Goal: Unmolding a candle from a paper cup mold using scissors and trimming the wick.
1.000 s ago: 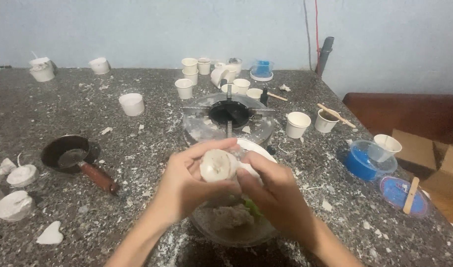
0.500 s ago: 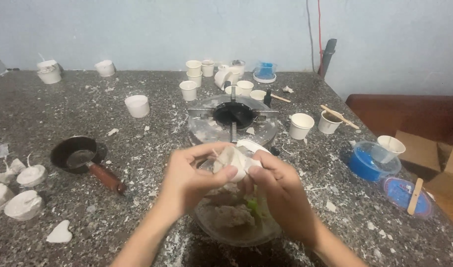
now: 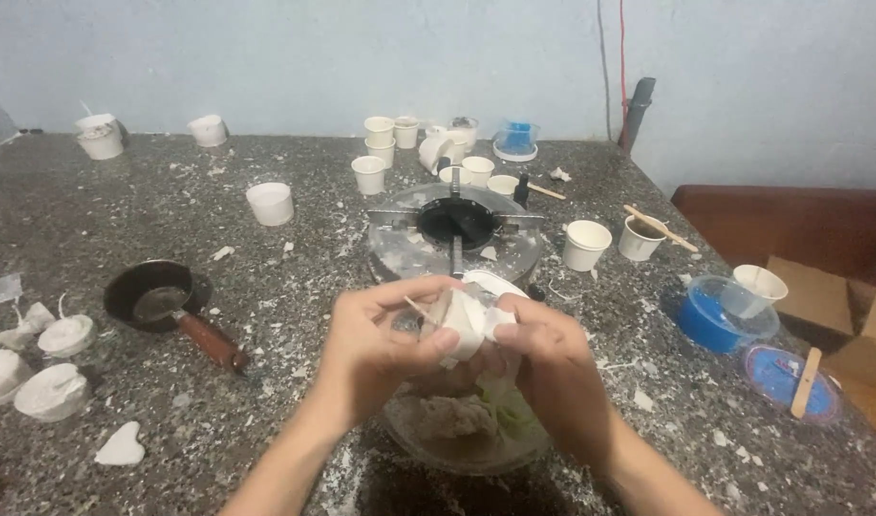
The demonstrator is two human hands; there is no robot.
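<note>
1. At far left, white cast shapes [image 3: 51,390] lie on the speckled stone table [image 3: 266,420], beside a small pan with a wooden handle [image 3: 170,306].
2. Our left hand [image 3: 376,349] is closed around a white paper cup [image 3: 465,320], thumb pressing its crumpled side.
3. Our right hand [image 3: 548,358] pinches the torn rim opposite.
4. The cup sits over a glass bowl [image 3: 467,425]. We judge it light, soft and tear-prone; hold it by the walls.
</note>
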